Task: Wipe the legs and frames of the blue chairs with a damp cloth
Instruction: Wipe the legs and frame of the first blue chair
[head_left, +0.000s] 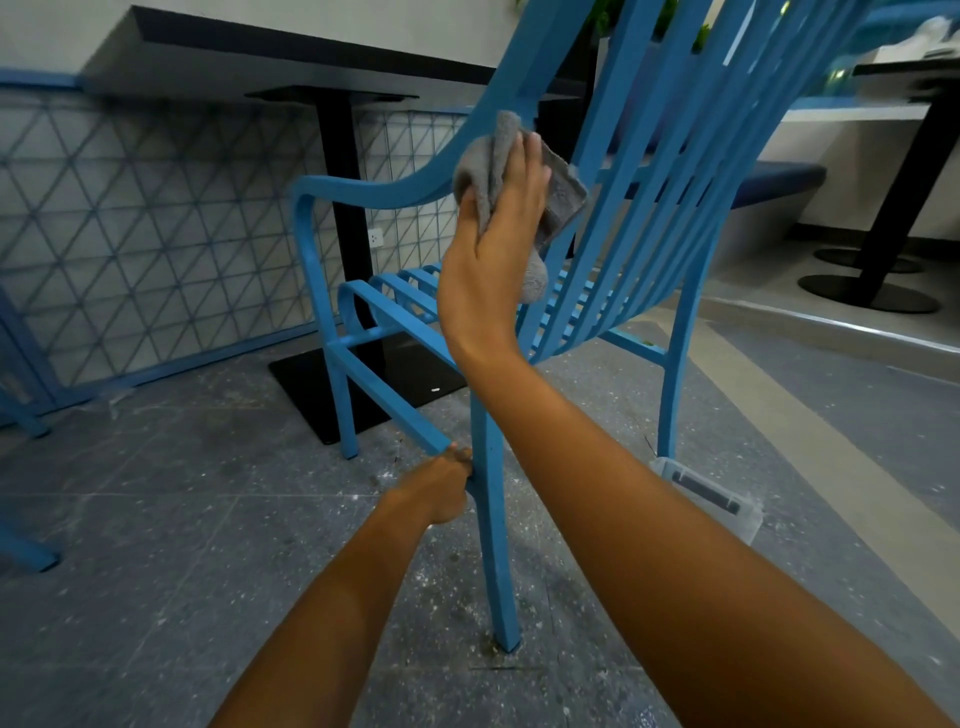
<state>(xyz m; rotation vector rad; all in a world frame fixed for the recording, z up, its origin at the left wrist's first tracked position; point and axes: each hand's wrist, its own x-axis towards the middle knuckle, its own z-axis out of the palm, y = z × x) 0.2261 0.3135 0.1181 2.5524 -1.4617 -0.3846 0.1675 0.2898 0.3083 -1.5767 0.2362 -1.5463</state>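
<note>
A blue metal chair with a slatted back and seat stands right in front of me, seen from behind and from low down. My right hand presses a grey cloth against the frame where the left armrest curves up into the backrest. Part of the cloth hangs below my palm. Lower down, my left hand grips the chair's near rear leg at the joint with the side rail.
A black pedestal table stands behind the chair against a white lattice panel. Parts of other blue chairs show at the left edge. A clear plastic container lies on the dusty grey floor by the right rear leg. Another table base is far right.
</note>
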